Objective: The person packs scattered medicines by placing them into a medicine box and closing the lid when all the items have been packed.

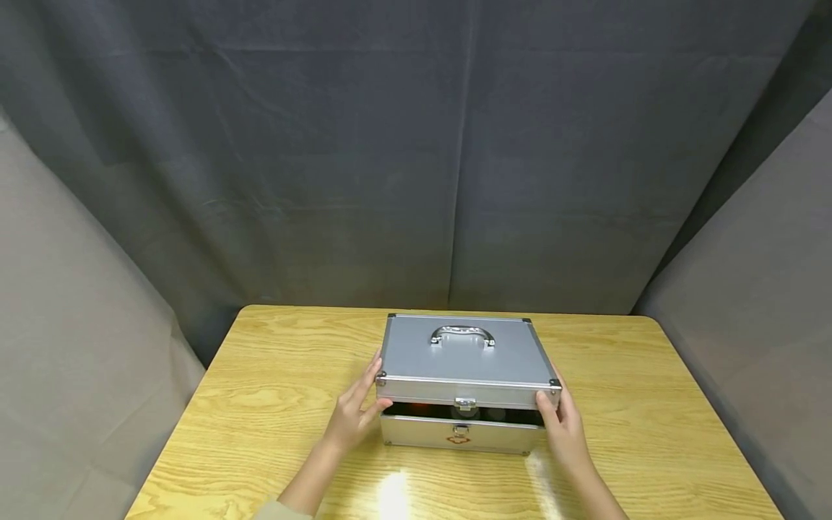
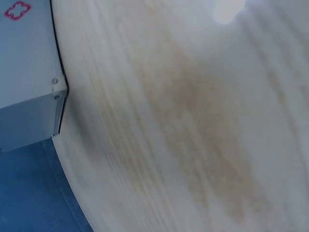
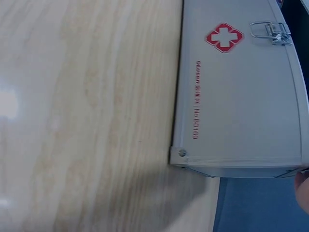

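A silver first-aid box (image 1: pixel 458 433) stands on the table, its red cross mark facing the front. Its lid (image 1: pixel 416 347), with a metal carry handle (image 1: pixel 463 331) on top, sits raised at the front above a dark gap. Several things inside show dimly through that gap. My left hand (image 1: pixel 351 415) holds the lid's front left corner, thumb at the lower front edge and fingers along the side. At the opposite corner my right hand (image 1: pixel 564 430) grips the lid with its thumb on the front face. Only a bit of the right hand (image 3: pixel 302 193) enters the right wrist view.
The wooden table (image 1: pixel 260 404) extends around the box on both sides. A dark grey curtain (image 1: pixel 325 180) hangs behind it, with paler cloth (image 1: pixel 78 325) at the sides. The front latch (image 3: pixel 273 32) hangs undone on the box's body.
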{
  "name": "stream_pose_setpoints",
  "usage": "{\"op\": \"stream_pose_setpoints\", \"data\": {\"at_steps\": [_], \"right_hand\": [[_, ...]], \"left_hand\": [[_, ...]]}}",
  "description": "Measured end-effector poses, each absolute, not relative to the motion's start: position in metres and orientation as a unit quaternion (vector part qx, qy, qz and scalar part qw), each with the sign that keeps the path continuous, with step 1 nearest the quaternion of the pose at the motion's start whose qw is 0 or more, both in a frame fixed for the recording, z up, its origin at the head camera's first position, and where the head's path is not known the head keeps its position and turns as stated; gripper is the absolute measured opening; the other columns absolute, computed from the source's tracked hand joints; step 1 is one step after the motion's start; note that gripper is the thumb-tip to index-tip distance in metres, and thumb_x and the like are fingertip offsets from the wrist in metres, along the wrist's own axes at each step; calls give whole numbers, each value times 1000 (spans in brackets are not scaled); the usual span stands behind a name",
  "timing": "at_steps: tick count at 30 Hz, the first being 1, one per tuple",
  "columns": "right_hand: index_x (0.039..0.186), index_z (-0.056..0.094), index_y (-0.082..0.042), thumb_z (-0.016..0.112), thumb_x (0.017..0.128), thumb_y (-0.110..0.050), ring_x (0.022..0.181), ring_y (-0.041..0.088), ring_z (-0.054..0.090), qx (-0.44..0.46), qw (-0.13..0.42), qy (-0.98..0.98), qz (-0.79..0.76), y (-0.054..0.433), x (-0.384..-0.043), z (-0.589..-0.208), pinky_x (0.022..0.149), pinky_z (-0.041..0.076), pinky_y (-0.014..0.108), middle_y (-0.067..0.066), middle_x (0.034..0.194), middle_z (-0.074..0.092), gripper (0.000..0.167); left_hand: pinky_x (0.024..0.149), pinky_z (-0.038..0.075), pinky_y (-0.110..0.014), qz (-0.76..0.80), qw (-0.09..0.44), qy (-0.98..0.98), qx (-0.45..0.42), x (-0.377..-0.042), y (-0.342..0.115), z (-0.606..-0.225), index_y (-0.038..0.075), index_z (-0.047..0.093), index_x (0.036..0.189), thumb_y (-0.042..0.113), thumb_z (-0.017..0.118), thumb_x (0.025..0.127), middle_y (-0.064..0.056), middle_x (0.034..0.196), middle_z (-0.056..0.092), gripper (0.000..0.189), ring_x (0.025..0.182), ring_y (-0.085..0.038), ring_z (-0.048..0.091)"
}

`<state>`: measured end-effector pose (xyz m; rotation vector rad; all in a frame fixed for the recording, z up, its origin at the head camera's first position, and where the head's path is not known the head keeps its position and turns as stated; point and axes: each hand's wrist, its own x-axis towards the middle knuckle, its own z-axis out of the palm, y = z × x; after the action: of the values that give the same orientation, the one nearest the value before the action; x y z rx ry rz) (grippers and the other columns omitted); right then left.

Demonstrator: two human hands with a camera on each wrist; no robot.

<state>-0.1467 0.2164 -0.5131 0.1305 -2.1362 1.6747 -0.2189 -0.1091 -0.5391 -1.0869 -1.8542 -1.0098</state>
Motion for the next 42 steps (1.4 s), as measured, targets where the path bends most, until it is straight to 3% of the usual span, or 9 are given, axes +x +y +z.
{"op": "stream_pose_setpoints", "data": {"at_steps": [11,21,34,42], "right_hand": [[145,25,-12,45,91,3,130,-4,24,62,241,-785,567,216,-145,-529,101,21,8,22,145,26,59],[144,27,-14,56,86,2,127,-6,26,63,255,-819,510,220,-141,-537,99,22,7,20,143,31,67],[129,48,-3,67,73,8,124,-2,35,137,309,-836,431,233,-145,-547,100,25,10,21,125,51,60],[128,50,-6,69,73,5,125,0,33,133,308,-842,424,234,-146,-551,101,23,10,21,126,50,59]], "left_hand": [[93,41,-28,-482,393,-675,-395,-194,-95,-516,-19,52,109,6,65,82,-39,110,50,39,111,-34,54],[86,46,-30,-492,391,-675,-386,-188,-96,-507,-17,56,99,-4,72,70,-40,104,53,35,95,-42,59],[83,48,-31,-481,396,-679,-388,-188,-98,-513,-14,60,94,-3,73,69,-41,101,53,31,91,-46,59],[83,48,-29,-476,394,-685,-387,-189,-99,-515,-13,61,93,-3,74,68,-40,101,53,30,88,-45,60]]}}
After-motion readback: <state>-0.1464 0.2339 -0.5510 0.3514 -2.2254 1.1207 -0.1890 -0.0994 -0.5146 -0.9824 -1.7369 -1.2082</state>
